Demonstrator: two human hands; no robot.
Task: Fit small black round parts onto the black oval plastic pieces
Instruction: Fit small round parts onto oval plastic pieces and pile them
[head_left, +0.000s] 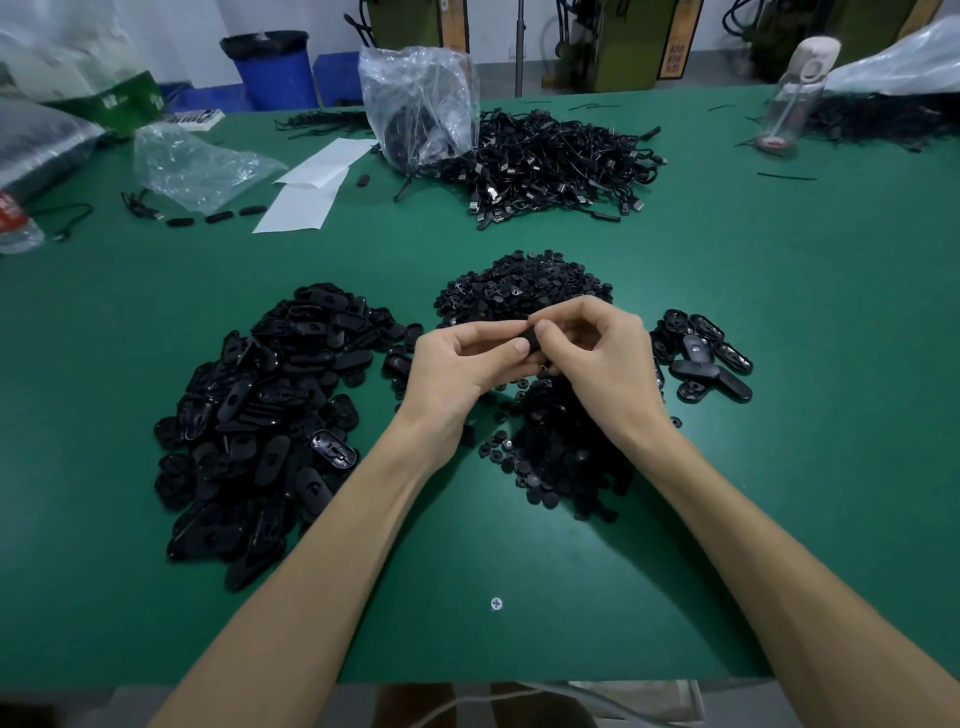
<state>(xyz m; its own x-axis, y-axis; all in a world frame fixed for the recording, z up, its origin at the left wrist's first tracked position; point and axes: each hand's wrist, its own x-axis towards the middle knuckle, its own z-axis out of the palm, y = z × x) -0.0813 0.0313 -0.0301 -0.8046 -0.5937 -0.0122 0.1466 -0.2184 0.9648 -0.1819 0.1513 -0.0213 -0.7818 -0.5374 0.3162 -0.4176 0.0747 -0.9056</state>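
The left hand (460, 364) and the right hand (605, 358) both pinch one small black plastic piece (532, 344) with curled fingers above the pile of round parts (519, 291).

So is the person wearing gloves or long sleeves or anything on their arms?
No gloves at all! The left hand and the right hand are bare. The left forearm and the right forearm are bare too. No sleeve reaches them, and no watch, bracelet or ring shows.
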